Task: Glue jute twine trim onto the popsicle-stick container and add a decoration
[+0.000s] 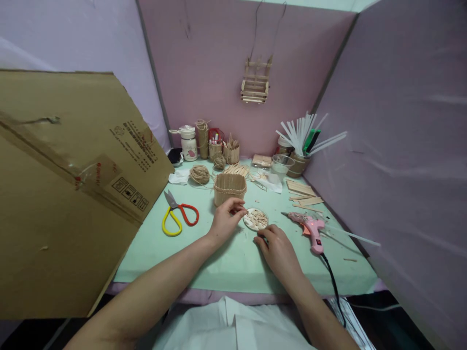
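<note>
A small round dish of short wooden pieces lies between my two hands. My left hand is at the dish's left edge, thumb and forefinger pressed together; anything in the pinch is too small to make out. Curled fingers of my right hand are at the dish's near right rim, and what they hold, if anything, is hidden. Just beyond my left hand stands a basket of wooden sticks with a braided twine rim. To the right lies a pink glue gun with a glue stick in its back.
Scissors with yellow and red handles lie open at left, near a large cardboard sheet. Twine balls, loose craft sticks, a clear cup and a pot of glue sticks stand farther back. The glue gun's cord runs off the front edge.
</note>
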Demonstrator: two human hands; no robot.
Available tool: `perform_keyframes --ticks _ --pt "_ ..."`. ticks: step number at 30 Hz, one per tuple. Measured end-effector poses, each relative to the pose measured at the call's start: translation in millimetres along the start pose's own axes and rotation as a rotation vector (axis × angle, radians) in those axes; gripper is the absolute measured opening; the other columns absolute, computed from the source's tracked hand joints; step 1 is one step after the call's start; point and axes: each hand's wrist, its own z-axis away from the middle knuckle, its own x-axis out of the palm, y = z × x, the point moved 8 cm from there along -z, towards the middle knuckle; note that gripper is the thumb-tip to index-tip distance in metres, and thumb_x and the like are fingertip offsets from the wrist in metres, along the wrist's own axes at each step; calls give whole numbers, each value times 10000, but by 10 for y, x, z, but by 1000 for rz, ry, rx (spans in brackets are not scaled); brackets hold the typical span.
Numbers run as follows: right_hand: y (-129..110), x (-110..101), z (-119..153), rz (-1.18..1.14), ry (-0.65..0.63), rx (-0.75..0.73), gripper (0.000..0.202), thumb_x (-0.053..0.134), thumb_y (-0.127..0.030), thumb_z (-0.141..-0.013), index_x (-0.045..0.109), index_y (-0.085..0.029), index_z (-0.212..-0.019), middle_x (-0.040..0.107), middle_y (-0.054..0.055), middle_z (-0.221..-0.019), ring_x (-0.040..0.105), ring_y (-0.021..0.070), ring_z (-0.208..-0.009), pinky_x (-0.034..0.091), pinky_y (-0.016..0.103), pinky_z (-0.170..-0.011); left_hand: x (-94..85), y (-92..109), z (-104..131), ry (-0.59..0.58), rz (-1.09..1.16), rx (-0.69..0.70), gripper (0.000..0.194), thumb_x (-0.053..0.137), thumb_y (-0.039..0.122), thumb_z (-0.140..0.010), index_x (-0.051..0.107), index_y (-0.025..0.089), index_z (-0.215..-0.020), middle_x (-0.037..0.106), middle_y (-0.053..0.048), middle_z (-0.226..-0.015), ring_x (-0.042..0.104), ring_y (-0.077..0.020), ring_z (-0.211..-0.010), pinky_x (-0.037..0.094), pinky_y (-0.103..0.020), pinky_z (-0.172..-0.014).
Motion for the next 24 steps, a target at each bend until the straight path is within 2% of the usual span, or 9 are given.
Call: perform_keyframes --ticks 4,8,12,17,20,24 --pt "-20 33 22 -1 -12 -5 176 487 -169 -877 659 -171 -839 627 108 -924 582 260 -917 445 375 -830 19 -25 -2 -1 16 -22 193 671 189 -738 626 166 -924 695 -22 -775 644 -147 -761 479 -270 -726" --pt "29 7 7 -110 -19 39 133 497 -142 -826 613 -180 -772 636 81 -857 589 240 -842 435 347 -764 61 -107 -3 -27 75 -83 234 684 192 -713 608 166 -933 685 -4 -739 633 -134 -721 472 -263 -702" --pt "112 -44 -69 -383 9 127 118 519 -246 -818 595 -194 -743 640 33 -736 578 199 -701 421 308 -679 105 -237 4 -62 149 -199 325 713 190 -671 572 167 -962 671 22 -682 608 -120 -647 456 -250 -647" --pt "152 -84 -263 -719 122 198 224 536 -388 -810 623 -181 -799 660 37 -741 575 191 -693 430 287 -645 110 -323 31 -62 176 -306 361 731 204 -651 559 163 -966 671 23 -681 598 -117 -626 432 -245 -618" --pt "104 -38 -355 -780 123 191 220 546 -386 -798 620 -179 -795 672 51 -774 583 194 -714 441 294 -664 104 -311 32 -53 172 -297 364 726 203 -656 552 166 -973 671 24 -681 598 -118 -633 430 -251 -630" --pt "51 0 -398 -731 85 164 212 535 -380 -818 611 -188 -767 665 45 -747 583 195 -706 440 294 -654 91 -252 20 -32 147 -243 362 722 177 -648 552 169 -968 672 27 -670 602 -119 -628 430 -252 -636"
